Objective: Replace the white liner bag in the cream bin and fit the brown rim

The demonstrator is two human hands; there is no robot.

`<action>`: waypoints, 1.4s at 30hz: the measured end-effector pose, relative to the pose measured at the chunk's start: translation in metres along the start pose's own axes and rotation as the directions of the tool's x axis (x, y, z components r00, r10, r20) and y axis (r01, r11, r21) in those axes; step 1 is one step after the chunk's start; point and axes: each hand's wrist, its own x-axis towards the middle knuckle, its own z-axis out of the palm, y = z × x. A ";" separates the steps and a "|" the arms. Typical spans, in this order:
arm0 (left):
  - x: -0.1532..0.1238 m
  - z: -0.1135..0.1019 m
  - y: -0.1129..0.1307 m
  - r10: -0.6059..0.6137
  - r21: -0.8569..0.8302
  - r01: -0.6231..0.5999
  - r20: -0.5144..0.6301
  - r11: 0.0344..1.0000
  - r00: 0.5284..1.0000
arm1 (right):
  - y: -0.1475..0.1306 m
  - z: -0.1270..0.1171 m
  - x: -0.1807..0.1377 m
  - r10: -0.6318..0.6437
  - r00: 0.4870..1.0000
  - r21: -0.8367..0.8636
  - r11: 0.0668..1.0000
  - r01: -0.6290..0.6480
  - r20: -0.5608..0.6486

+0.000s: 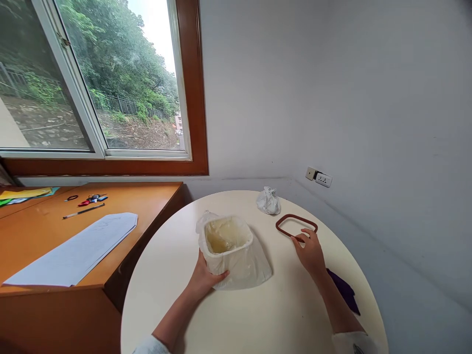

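A small trash bin [228,235], lined with a thin whitish plastic bag [243,270], stands on the round table. The bag is folded over the rim and hangs loosely down the outside. My left hand [206,275] grips the near left side of the bin through the bag, thumb across the front. To the right, a brown rounded rectangular rim ring [297,216] is pinched at its near edge between the fingers of my right hand [309,248]. Whether the ring's far side touches the table, I cannot tell.
A crumpled white plastic bag [269,200] lies at the table's back. Dark purple cloth [343,290] rests beneath my right forearm. On the left, a wooden desk [155,206] holds paper sheets [77,250], a pen [84,211] and small items. Walls with sockets [323,179] stand behind.
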 end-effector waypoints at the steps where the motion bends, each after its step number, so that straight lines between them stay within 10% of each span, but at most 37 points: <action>1: 0.000 0.000 0.000 -0.007 0.007 0.007 0.004 1.000 1.000 | 0.003 0.002 -0.003 0.024 0.999 -0.029 0.999 -0.023 0.040; 23: 0.002 -0.003 -0.008 -0.051 0.015 0.051 0.005 0.999 0.999 | 0.008 -0.002 -0.014 0.334 0.823 -0.321 0.926 -0.196 0.459; 36: -0.003 0.004 -0.002 -0.017 -0.190 0.036 0.100 0.981 0.995 | -0.009 -0.004 -0.018 0.152 0.919 -0.086 0.988 -0.130 0.363; 39: -0.007 0.000 0.008 0.000 -0.189 0.016 0.088 0.982 0.996 | -0.030 -0.005 -0.021 0.184 0.831 0.157 0.939 -0.307 0.524; 42: -0.014 -0.011 0.019 0.045 -0.145 -0.037 0.053 0.989 0.998 | -0.051 -0.007 -0.026 0.260 0.580 0.249 0.716 -0.652 0.772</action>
